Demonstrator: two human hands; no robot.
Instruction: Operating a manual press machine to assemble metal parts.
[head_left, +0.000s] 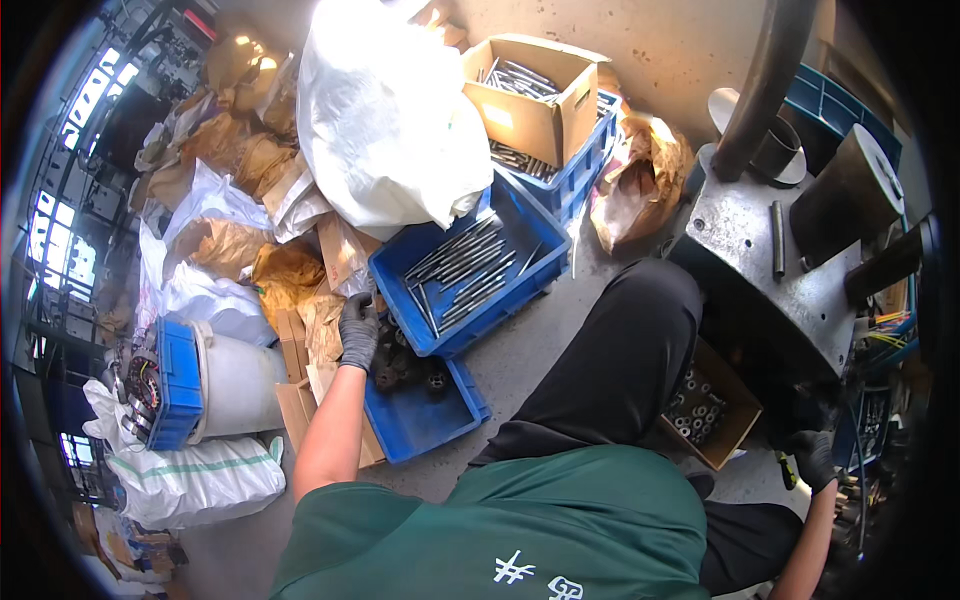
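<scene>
Flanking the fingers of the grey-gloved left hand (pixel 358 330), whose closure, like that of the grey-gloved right hand (pixel 812 458), cannot be determined, a blue rectangular plastic crate (pixel 505 302) holds slender grey metal rods (pixel 465 265) to their right.

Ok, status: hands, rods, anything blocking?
Left grey-gloved hand beside blue plastic crate of metal rods. Right grey-gloved hand near steel plate. Both grips unclear. Bulky white sack partly hides crate.

Beyond left hand (pixel 359 335): bulging white sack (pixel 390 120). Left of same hand: pale bucket (pixel 238 385), green-striped woven sack (pixel 205 490). Farther out, right of that hand: cardboard box (pixel 512 122), crumpled brown paper bag (pixel 667 160).
</scene>
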